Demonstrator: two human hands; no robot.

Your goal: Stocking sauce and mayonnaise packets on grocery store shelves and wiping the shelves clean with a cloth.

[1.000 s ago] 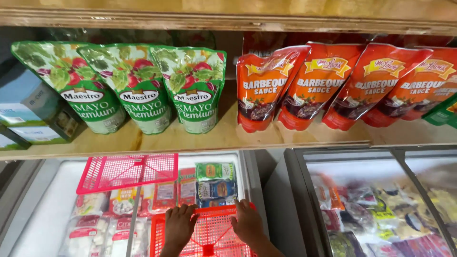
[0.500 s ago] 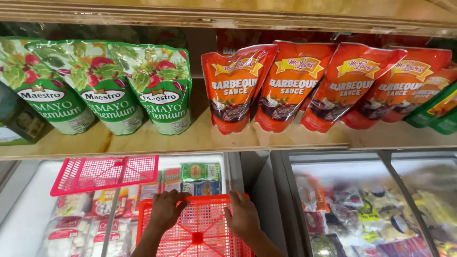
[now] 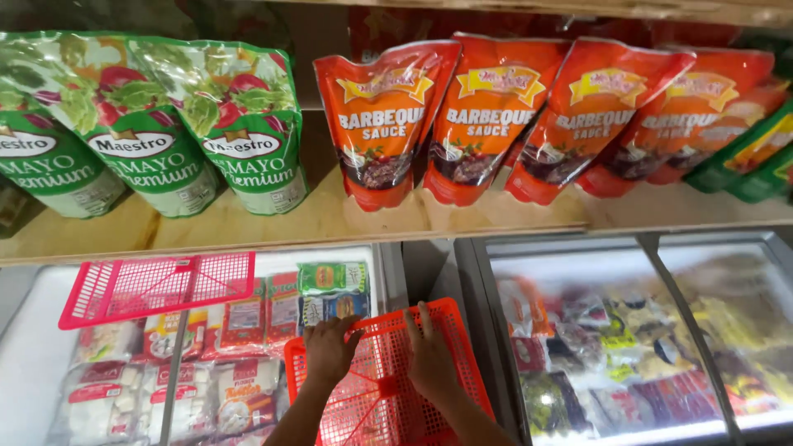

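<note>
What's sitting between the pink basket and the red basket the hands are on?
Packets of frozen food under the freezer lid, seen in the head view, separate the pink basket from the red basket.

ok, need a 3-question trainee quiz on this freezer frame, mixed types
1. True or false: both hands rest on the red-orange basket.
2. The pink basket lies: A) on the wooden shelf, B) over the left freezer, C) inside the right freezer.
3. Fill in: the pouches to the right on the wooden shelf are coloured ____.

Key
1. True: left hand and right hand lie flat on it, no closed grip.
2. B.
3. Orange-red; the green pouches stand to the left.
</note>
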